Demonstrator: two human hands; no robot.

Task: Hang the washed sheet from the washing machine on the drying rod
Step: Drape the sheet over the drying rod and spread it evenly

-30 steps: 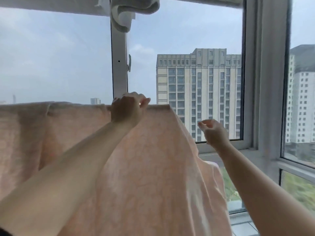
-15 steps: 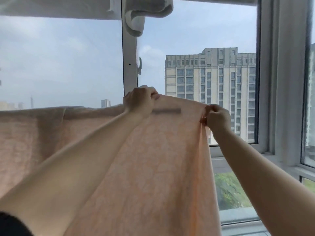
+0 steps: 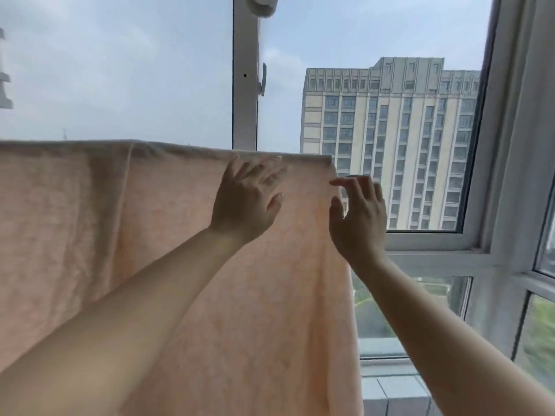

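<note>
A pale peach sheet (image 3: 75, 223) with a faint pattern hangs draped over a horizontal rod; its folded top edge runs from the left border to about the middle right. The rod itself is hidden under the fabric. My left hand (image 3: 246, 199) is held with fingers spread in front of the sheet just below its top edge. My right hand (image 3: 359, 217) is open beside the sheet's right edge, fingers apart, holding nothing. Whether either hand touches the cloth is hard to tell.
A white window frame post (image 3: 244, 85) with a handle stands behind the sheet. The window's right frame (image 3: 492, 145) and sill lie close to my right arm. A tall building (image 3: 390, 139) shows outside. A rolled white cloth (image 3: 264, 4) hangs at the top.
Both hands were gripping the sheet's top edge half a second ago; now they have let go and opened. The sheet's top edge lies flat and spread further right.
</note>
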